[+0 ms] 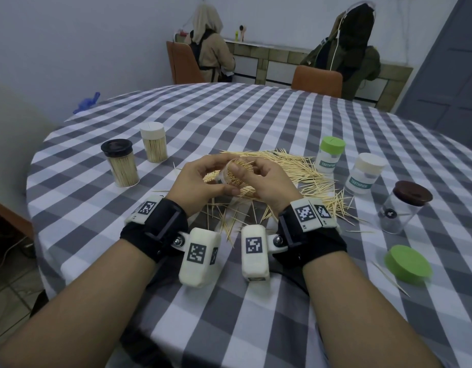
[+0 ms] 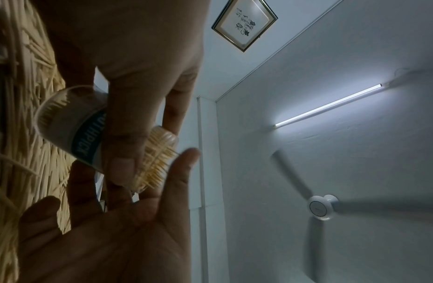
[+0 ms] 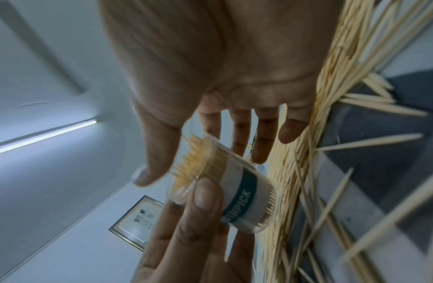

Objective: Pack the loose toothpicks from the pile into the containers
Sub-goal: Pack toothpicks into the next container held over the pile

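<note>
Jar point(image 1: 230, 174) gripped in left hand point(image 1: 200, 181) above pile point(image 1: 296, 171), tilted, open mouth turned toward right hand point(image 1: 266, 181). Jar packed with toothpicks, tips protruding. Right hand released, thumb at mouth, holding nothing. Lid point(image 1: 407, 264) lies nearer right hand, on surface point(image 1: 229, 115).

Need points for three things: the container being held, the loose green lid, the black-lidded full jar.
held container point(image 3: 239, 193), right wrist view, on its teal label band.
loose green lid point(image 1: 407, 263), head view, on its flat top face.
black-lidded jar point(image 1: 123, 170), head view, on its clear wall packed with toothpicks.
</note>
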